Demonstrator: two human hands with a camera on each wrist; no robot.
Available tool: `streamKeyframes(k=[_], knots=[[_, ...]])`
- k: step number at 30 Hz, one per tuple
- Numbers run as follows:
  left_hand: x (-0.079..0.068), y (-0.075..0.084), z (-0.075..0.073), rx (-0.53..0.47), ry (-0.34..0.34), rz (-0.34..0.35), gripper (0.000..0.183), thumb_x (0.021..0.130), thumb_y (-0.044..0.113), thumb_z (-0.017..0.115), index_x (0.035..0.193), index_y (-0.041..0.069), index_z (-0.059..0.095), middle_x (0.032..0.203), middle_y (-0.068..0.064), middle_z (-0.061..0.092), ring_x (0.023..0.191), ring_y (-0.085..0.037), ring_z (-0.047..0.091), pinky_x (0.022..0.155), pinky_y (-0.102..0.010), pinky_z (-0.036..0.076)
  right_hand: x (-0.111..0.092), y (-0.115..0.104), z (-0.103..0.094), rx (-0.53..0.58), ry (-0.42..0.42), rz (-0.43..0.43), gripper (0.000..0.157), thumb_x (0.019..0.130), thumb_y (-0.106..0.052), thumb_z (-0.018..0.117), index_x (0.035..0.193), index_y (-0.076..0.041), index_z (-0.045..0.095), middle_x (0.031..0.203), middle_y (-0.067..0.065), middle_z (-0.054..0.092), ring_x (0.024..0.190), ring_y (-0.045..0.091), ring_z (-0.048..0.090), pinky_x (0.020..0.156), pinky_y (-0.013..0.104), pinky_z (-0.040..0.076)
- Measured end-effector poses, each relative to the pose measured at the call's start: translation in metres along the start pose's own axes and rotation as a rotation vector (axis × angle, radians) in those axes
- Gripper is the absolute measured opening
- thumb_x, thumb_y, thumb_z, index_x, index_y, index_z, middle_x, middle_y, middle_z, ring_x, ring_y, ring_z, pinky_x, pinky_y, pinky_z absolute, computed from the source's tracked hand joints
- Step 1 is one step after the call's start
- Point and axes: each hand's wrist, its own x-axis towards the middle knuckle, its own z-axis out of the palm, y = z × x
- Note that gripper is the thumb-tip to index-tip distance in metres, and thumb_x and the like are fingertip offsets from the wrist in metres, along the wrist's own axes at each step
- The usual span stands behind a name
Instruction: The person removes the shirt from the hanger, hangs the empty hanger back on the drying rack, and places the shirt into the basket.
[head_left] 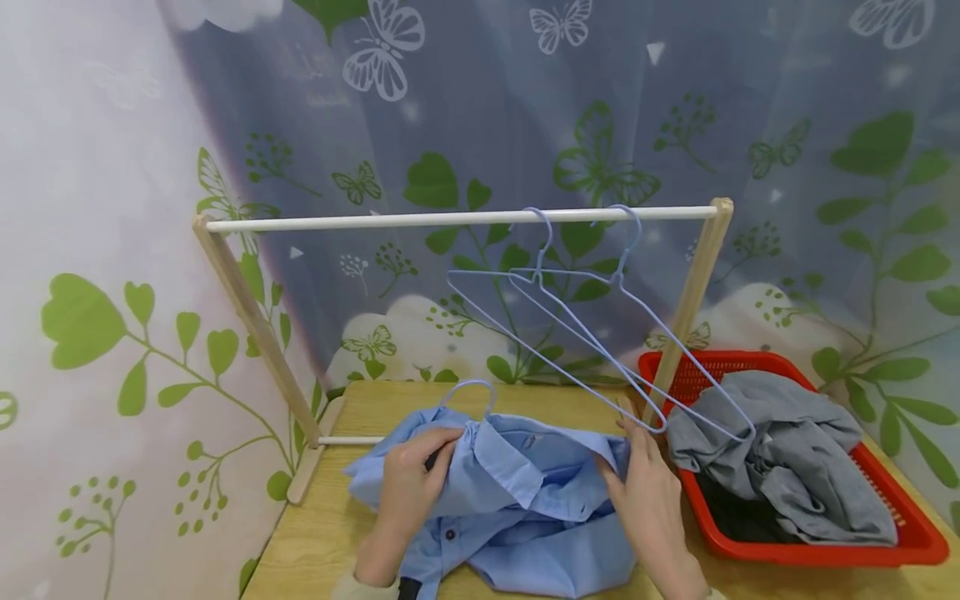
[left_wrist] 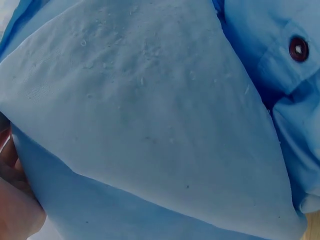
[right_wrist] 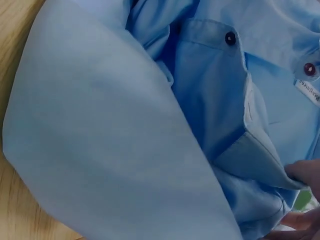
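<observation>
A light blue button-up shirt [head_left: 540,567] lies bunched over the table, its collar [head_left: 510,467] folded out. From its neck rises the hook of a blue wire hanger [head_left: 474,383]; the hanger's body is hidden in the cloth. My left hand [head_left: 412,479] pinches the fabric beside the collar, thumb and forefinger just below the hook. On the other side, my right hand [head_left: 647,500] grips the shirt's right edge, with thumb and fingers [right_wrist: 297,220] on opposite sides of the cloth. Dark buttons [right_wrist: 230,38] and a small white label [right_wrist: 307,92] show in the right wrist view.
Behind the shirt stands a rack with a white rail [head_left: 360,222] and wooden legs. Two blue wire hangers [head_left: 573,317] hang on its right part, reaching down near my right hand. A red basket [head_left: 720,533] with grey clothing [head_left: 810,467] stands at the right.
</observation>
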Motion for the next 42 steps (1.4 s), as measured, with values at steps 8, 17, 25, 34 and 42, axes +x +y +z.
streamKeyframes(k=[8, 17, 25, 34, 42], knots=[[0.001, 0.004, 0.000, -0.011, -0.009, -0.014, 0.017, 0.086, -0.005, 0.076, 0.097, 0.007, 0.079, 0.094, -0.005, 0.078, 0.087, -0.018, 0.075, 0.075, -0.027, 0.060, -0.002, 0.009, -0.004, 0.006, -0.006, 0.064, 0.049, 0.078, 0.007, 0.077, 0.122, -0.005, 0.060, 0.094, 0.033, 0.069, 0.075, 0.055, 0.064, 0.065, 0.066, 0.048], [0.001, -0.009, -0.006, -0.015, 0.033, -0.019, 0.018, 0.087, -0.007, 0.075, 0.098, 0.006, 0.078, 0.093, -0.006, 0.077, 0.085, -0.019, 0.075, 0.074, -0.024, 0.059, 0.002, 0.012, -0.013, 0.192, -0.110, 0.164, 0.051, 0.081, 0.015, 0.056, 0.121, -0.013, 0.072, 0.108, 0.019, 0.074, 0.079, 0.028, 0.065, 0.066, 0.037, 0.047], [0.002, -0.012, -0.017, -0.140, 0.030, -0.009, 0.022, 0.087, -0.011, 0.071, 0.098, 0.007, 0.078, 0.093, -0.005, 0.077, 0.085, -0.021, 0.075, 0.078, -0.017, 0.056, 0.015, 0.019, -0.025, 0.675, -0.353, 0.481, 0.036, 0.099, 0.005, 0.052, 0.132, -0.002, 0.065, 0.116, -0.003, 0.073, 0.092, -0.005, 0.062, 0.075, 0.013, 0.048], [0.000, -0.015, -0.020, -0.192, 0.025, 0.005, 0.023, 0.089, -0.013, 0.069, 0.100, 0.004, 0.077, 0.094, -0.007, 0.077, 0.086, -0.022, 0.074, 0.080, -0.016, 0.055, 0.014, 0.036, -0.024, 1.096, -0.475, 0.574, 0.043, 0.104, 0.001, 0.044, 0.112, -0.031, 0.072, 0.118, -0.022, 0.064, 0.086, -0.003, 0.060, 0.064, 0.016, 0.047], [-0.001, -0.018, -0.020, -0.192, 0.031, -0.025, 0.021, 0.089, -0.014, 0.068, 0.099, 0.003, 0.076, 0.095, -0.008, 0.077, 0.090, -0.017, 0.073, 0.084, -0.013, 0.053, 0.013, 0.045, -0.020, 1.217, -0.580, 0.683, 0.051, 0.104, 0.000, 0.039, 0.104, -0.037, 0.074, 0.116, -0.020, 0.066, 0.103, -0.001, 0.061, 0.084, 0.019, 0.053]])
